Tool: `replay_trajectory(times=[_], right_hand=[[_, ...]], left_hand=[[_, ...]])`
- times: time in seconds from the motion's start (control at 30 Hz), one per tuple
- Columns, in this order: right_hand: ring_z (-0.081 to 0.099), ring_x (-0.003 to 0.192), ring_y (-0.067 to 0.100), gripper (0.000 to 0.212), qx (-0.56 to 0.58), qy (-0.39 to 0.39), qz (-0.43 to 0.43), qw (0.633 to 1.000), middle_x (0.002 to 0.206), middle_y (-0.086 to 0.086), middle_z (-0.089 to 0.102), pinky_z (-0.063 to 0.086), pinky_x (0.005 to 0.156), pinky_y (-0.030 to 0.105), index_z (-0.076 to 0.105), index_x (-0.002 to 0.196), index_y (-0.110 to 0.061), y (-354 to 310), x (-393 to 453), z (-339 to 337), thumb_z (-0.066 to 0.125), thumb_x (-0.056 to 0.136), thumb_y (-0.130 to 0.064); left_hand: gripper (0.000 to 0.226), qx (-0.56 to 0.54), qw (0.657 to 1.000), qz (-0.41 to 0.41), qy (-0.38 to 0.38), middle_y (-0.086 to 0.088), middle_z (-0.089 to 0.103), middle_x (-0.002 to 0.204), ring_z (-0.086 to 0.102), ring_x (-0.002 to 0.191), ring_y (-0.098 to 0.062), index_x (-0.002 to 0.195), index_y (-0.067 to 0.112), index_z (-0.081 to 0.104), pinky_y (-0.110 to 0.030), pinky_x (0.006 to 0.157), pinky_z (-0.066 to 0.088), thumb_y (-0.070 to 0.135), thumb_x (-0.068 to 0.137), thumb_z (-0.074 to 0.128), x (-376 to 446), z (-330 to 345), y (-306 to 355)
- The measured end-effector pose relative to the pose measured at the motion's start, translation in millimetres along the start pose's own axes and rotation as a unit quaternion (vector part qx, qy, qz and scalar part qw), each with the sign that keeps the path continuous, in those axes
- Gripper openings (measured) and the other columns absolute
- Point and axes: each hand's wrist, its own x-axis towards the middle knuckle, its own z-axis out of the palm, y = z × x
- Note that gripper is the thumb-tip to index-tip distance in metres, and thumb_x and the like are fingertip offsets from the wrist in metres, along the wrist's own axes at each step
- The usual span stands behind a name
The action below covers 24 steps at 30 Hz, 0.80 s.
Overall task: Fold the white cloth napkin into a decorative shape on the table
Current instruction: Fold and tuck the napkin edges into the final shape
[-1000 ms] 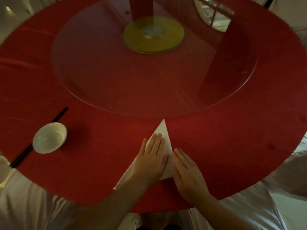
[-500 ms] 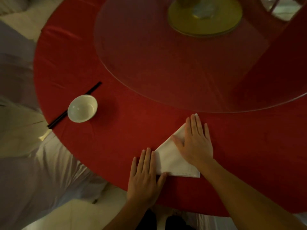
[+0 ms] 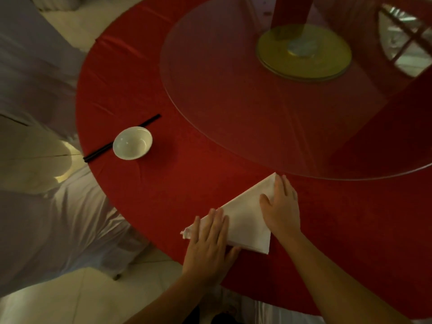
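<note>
The white cloth napkin (image 3: 245,218) lies folded into a triangle on the red tablecloth (image 3: 187,183), near the table's front edge. One tip points up toward the glass turntable, another sticks out at the lower left. My left hand (image 3: 210,242) lies flat with fingers together on the napkin's lower-left part. My right hand (image 3: 280,209) presses flat on the napkin's upper-right part, fingertips near the top tip. Neither hand grips the cloth.
A white bowl (image 3: 132,143) sits to the left, with black chopsticks (image 3: 98,152) behind it. A glass turntable (image 3: 292,101) with a yellow hub (image 3: 304,52) covers the table's centre. White-covered chairs (image 3: 58,230) stand left of the table.
The view has swung left and down. My left hand slid to the napkin's lower-left corner and my right hand moved up onto its upper part, then both stayed flat.
</note>
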Motion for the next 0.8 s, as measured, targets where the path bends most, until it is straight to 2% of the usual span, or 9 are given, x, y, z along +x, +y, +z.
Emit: replay_trajectory(times=[0.1,0.17,0.2,0.3,0.4,0.5,0.63,0.73,0.8], right_hand=[[0.053,0.113,0.025,0.053,0.069,0.021,0.123,0.99,0.126,0.009,0.057,0.049,0.088,0.044,0.045,0.134,-0.017,-6,-5,-12,0.054,0.083,-0.029],[0.056,0.102,0.021,0.051,0.097,-0.002,0.18,0.979,0.12,0.007,0.061,0.044,0.077,0.035,0.049,0.131,-0.015,-8,-7,-17,0.057,0.083,-0.03],[0.056,0.101,0.021,0.053,0.099,-0.017,0.198,0.975,0.121,0.008,0.061,0.042,0.075,0.033,0.049,0.132,-0.014,-8,-7,-19,0.059,0.083,-0.03],[0.059,0.102,0.026,0.057,0.145,-0.062,0.232,0.96,0.121,0.01,0.061,0.047,0.074,0.035,0.05,0.132,-0.01,-7,-7,-20,0.065,0.08,-0.027],[0.062,0.095,0.031,0.048,0.192,-0.08,0.247,0.947,0.112,0.013,0.065,0.048,0.069,0.036,0.059,0.118,-0.003,-10,-6,-19,0.068,0.075,-0.021],[0.061,0.067,0.027,0.015,0.205,-0.105,0.268,0.936,0.081,0.014,0.067,0.053,0.065,0.04,0.064,0.076,-0.005,-12,-7,-19,0.07,0.074,-0.019],[0.062,0.074,0.028,0.024,0.17,-0.134,0.205,0.954,0.085,0.011,0.067,0.045,0.059,0.033,0.065,0.091,-0.003,-10,-14,-14,0.067,0.073,-0.019],[0.059,0.072,0.018,0.016,0.156,-0.132,0.124,0.971,0.078,-0.002,0.062,0.044,0.059,0.031,0.061,0.088,-0.013,-14,-25,-15,0.065,0.073,-0.018],[0.056,0.072,0.014,0.015,0.137,-0.118,0.044,0.983,0.078,-0.009,0.058,0.042,0.06,0.029,0.055,0.083,-0.022,-16,-36,-15,0.065,0.073,-0.017]], left_hand=[[0.066,-0.031,0.998,0.047,-0.018,-0.01,0.021,0.155,0.012,0.142,-0.028,0.146,0.017,0.026,-0.056,0.116,0.009,0.057,0.095,0.013,-4,-4,37],[0.066,-0.065,0.993,0.065,-0.068,-0.006,-0.002,0.159,-0.009,0.144,-0.025,0.149,0.02,0.007,-0.05,0.111,-0.013,0.057,0.095,0.014,-3,0,58],[0.066,-0.079,0.992,0.067,-0.078,-0.006,-0.004,0.16,-0.008,0.145,-0.025,0.149,0.019,0.005,-0.047,0.111,-0.014,0.056,0.096,0.016,-3,3,67],[0.064,-0.055,0.993,0.079,-0.065,-0.011,0.023,0.155,0.018,0.142,-0.029,0.147,0.012,0.022,-0.045,0.115,0.006,0.052,0.097,0.026,-3,11,79],[0.055,-0.014,0.997,0.08,-0.017,-0.004,0.056,0.13,0.049,0.122,-0.022,0.131,0.014,0.051,-0.041,0.108,0.034,0.052,0.093,0.037,-5,17,79],[0.052,-0.036,0.994,0.099,0.017,0.002,0.06,0.123,0.053,0.118,-0.016,0.126,0.017,0.056,-0.037,0.104,0.038,0.051,0.091,0.039,-8,22,76],[0.046,-0.101,0.99,0.093,0.045,0.005,0.058,0.126,0.049,0.119,-0.013,0.127,0.019,0.055,-0.031,0.104,0.037,0.045,0.091,0.04,-10,17,74],[0.032,-0.314,0.948,0.012,0.05,0.007,0.059,0.121,0.05,0.109,-0.003,0.119,0.022,0.059,-0.019,0.093,0.041,0.031,0.094,0.043,-5,13,70],[0.024,-0.496,0.858,-0.129,0.03,0.01,0.064,0.107,0.056,0.094,0.001,0.105,0.025,0.064,-0.015,0.08,0.044,0.024,0.095,0.043,6,-2,63]])
